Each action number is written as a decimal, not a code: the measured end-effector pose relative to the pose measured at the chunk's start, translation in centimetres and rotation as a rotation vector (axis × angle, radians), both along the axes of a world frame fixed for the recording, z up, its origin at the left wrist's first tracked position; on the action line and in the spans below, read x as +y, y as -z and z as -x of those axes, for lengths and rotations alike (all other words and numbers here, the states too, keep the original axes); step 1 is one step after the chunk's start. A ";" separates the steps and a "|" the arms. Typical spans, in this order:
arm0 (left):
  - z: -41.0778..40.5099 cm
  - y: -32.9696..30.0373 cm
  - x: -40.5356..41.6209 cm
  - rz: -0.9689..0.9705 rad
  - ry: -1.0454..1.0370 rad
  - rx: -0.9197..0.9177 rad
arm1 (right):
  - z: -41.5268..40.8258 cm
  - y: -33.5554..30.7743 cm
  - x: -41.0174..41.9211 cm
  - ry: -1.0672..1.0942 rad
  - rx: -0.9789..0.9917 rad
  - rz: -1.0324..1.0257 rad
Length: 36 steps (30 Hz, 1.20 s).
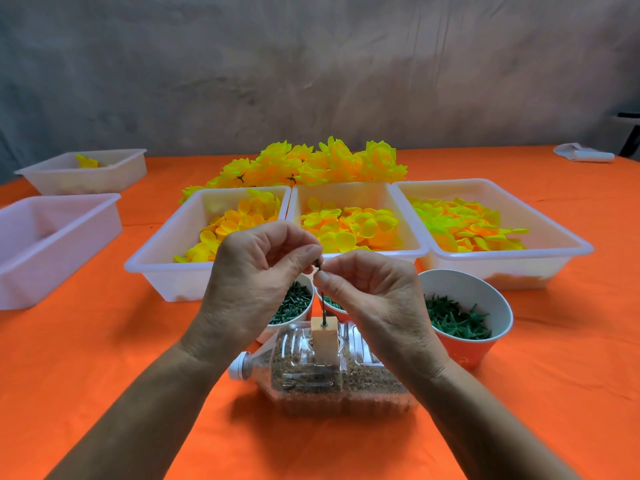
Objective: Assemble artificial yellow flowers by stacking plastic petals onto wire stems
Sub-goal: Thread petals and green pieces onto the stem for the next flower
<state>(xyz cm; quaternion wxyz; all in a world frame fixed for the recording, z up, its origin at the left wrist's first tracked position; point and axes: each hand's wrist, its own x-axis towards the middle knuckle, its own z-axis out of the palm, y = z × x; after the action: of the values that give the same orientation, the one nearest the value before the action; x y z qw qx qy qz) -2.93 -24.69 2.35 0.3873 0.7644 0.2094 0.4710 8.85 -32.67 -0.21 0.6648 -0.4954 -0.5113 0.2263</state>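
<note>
Here both hands meet just above a thin wire stem point(324, 308) that stands up from a small wooden block point(324, 341). The block sits in a cut plastic bottle point(311, 372) lying on its side, filled with sand, near the person on the orange table point(554, 393). The left hand point(258, 271) pinches a tiny dark green piece point(319, 264) at the top of the wire. The right hand point(375, 292) pinches the wire just below it, so neither hand is spread wide.

This looks like the very start of one flower: the small green piece is going on the tip, and no yellow petal is on the stem yet.

Three white trays hold the loose petals, a bit farther away: the left tray point(162, 251), the middle tray point(356, 252) and the right tray point(502, 258). Behind them lies a pile of finished flowers point(311, 164). Cups with green bits sit beside the bottle; the right cup point(465, 313) is easy to see.

Next, I think, one hand must let go, reach to a tray, take one petal and push its middle down over the wire tip. The wire is thin, so aiming has to be careful.
</note>
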 end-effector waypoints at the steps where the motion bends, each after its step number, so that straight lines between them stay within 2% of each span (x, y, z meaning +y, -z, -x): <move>1: 0.1 0.0 0.0 -0.047 -0.016 0.022 | 0.0 0.0 0.0 0.002 -0.004 0.000; 5: -0.1 -0.1 0.1 -0.091 -0.029 0.051 | 0.0 0.1 0.1 0.011 -0.009 -0.006; 9: -0.4 0.1 0.0 0.140 0.030 -0.085 | 0.0 0.1 0.1 -0.002 0.001 -0.011; 15: -0.6 0.4 0.2 0.359 0.080 -0.168 | -0.1 0.1 0.1 -0.025 0.016 -0.004; 36: -0.8 0.3 0.2 0.683 0.136 -0.166 | 0.2 -0.2 -0.1 -0.006 0.054 0.007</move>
<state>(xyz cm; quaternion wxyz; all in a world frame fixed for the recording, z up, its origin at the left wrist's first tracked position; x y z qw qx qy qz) -2.17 -24.49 2.03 0.6665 0.5622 0.2711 0.4076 8.63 -32.78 -0.04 0.6761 -0.4900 -0.4936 0.2434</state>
